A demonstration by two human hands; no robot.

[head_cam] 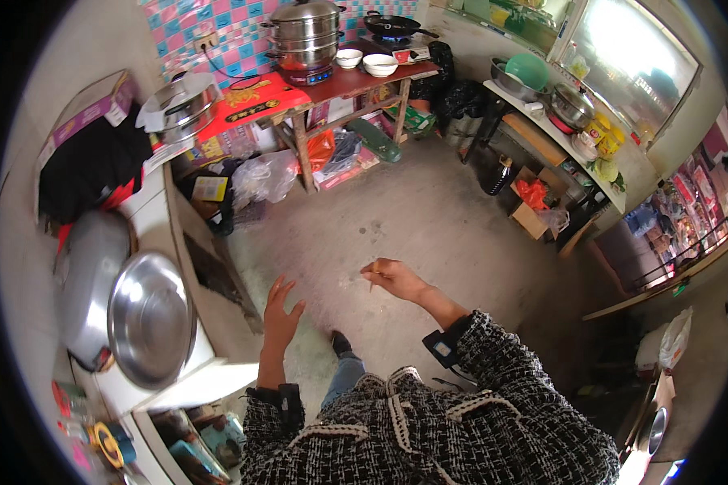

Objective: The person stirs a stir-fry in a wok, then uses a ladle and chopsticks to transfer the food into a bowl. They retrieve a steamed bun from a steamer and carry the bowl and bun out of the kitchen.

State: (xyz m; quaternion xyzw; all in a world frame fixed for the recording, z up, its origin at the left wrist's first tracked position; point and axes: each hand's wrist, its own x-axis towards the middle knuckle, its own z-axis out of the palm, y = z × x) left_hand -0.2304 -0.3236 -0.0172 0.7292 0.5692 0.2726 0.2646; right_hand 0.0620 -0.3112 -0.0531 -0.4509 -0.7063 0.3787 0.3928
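Over the concrete floor (340, 233), my left hand (282, 312) is raised with its fingers apart and nothing in it. My right hand (394, 279) is closed on a thin, light brown stick-like object (372, 285), too small to name surely. Neither hand touches furniture. A steel basin (151, 320) lies on the white-topped counter left of my left hand. Beyond both hands, a red table (346, 79) bears a stacked steel steamer pot (306, 36) on an electric cooker (309, 75), two white bowls (380, 65) and a black frying pan (392, 25) over a blue gas flame.
At right, a side table (600, 182) holds a lidded steel pot (572, 104) and a green bowl (526, 71); an open cardboard box (529, 219) stands below. Plastic bags (267, 176) and a large green gourd (374, 139) lie beneath the red table. A lidded pot (182, 109) stands back left.
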